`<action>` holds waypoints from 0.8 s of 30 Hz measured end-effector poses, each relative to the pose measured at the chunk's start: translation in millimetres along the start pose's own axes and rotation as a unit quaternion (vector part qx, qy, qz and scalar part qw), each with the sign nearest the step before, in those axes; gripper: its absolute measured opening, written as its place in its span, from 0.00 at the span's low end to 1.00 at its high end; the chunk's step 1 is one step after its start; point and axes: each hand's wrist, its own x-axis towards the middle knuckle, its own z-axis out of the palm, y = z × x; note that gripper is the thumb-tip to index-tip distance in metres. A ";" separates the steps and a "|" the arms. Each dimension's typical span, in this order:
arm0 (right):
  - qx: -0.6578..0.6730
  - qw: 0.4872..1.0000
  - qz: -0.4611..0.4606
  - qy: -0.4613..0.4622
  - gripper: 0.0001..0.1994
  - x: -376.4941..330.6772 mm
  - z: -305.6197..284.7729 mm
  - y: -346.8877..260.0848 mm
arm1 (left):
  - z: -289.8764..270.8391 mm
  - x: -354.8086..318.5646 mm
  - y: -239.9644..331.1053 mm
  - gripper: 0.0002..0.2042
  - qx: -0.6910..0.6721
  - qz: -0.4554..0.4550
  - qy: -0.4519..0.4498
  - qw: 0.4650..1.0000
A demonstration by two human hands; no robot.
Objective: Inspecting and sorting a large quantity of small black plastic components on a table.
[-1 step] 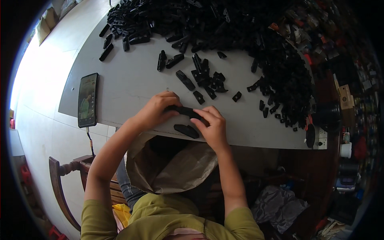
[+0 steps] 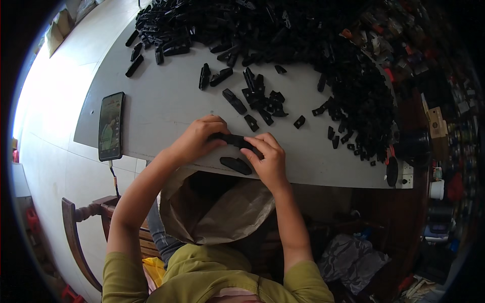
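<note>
Near the table's front edge, a long black plastic part (image 2: 234,140) lies between my hands. My left hand (image 2: 204,136) closes on its left end, and the fingers and thumb of my right hand (image 2: 267,154) pinch its right end. Just below it, a second black plastic part (image 2: 235,165) rests on the table by the edge. Beyond my fingers lies a loose cluster of black pieces (image 2: 260,98), some long and some small with holes. My fingers hide both ends of the held part.
A big heap of black parts (image 2: 227,25) covers the far side, with small pieces (image 2: 364,121) along the right. A phone (image 2: 111,126) with a cable lies at the left edge. An open brown paper sack (image 2: 227,217) sits below the front edge, beside a wooden chair (image 2: 76,227).
</note>
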 end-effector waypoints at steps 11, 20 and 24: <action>0.011 1.000 -0.007 0.002 0.14 3.2 -3.6 11.0 | -3.9 4.4 -2.1 0.12 -0.052 -0.005 -0.005 0.999; -0.149 0.989 0.002 0.010 0.15 32.2 -8.9 4.8 | -14.7 21.0 0.9 0.13 -0.008 0.007 -0.033 0.999; -0.312 0.950 0.024 0.007 0.15 53.1 5.1 10.3 | -17.7 52.2 -2.1 0.17 0.154 -0.057 0.121 0.979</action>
